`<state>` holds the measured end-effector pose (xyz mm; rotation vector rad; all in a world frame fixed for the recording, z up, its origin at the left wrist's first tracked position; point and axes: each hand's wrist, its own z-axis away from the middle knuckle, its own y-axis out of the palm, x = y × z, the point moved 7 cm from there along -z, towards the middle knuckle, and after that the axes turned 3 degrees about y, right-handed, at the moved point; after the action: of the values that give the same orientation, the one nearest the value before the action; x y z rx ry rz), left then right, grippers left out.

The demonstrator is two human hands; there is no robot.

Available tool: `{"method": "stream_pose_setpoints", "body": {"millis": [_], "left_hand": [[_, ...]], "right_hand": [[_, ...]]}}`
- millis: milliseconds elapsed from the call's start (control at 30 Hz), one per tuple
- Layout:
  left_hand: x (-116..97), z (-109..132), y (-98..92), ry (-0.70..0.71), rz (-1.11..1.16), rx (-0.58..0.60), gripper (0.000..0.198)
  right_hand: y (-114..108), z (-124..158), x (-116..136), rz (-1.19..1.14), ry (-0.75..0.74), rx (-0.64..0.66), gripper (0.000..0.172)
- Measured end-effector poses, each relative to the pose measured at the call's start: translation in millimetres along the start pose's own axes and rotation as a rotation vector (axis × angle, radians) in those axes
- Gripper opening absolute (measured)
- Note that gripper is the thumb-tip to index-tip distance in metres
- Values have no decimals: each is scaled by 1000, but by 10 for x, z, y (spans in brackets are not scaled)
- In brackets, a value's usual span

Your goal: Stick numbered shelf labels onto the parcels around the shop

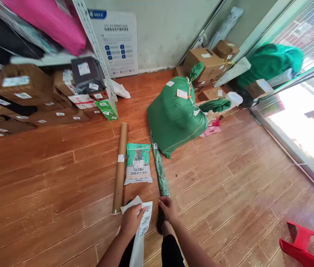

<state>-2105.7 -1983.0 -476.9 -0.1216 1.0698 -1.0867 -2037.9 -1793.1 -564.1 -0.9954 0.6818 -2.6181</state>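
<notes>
My left hand (130, 221) is closed on a strip of white number labels (146, 218), whose long tail hangs down between my legs. Thumb and fingers pressed together, my right hand (168, 210) is just to the right of the strip; anything between its fingertips is too small to make out. Ahead of my hands lies a bag of cat litter (138, 174), teal and white, with a label on it. Left of the bag is a long brown cardboard tube (120, 174). On its right a long, narrow green wrapped parcel (160, 172) reaches toward my right foot.
A big tied green sack (173, 118) stands on the wooden floor (229, 196). Labelled boxes (25, 85) fill the shelf at left; more cartons (205, 63) are stacked behind the sack. A glass door (298, 122) is at right, a red plastic stool (307, 243) at lower right.
</notes>
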Motion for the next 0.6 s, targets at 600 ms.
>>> {"method": "stream_pose_setpoints", "body": {"millis": [600], "left_hand": [[3091, -4141, 2256, 60, 474, 31, 33]], "right_hand": [[1724, -4593, -3321, 651, -74, -228, 90]]}}
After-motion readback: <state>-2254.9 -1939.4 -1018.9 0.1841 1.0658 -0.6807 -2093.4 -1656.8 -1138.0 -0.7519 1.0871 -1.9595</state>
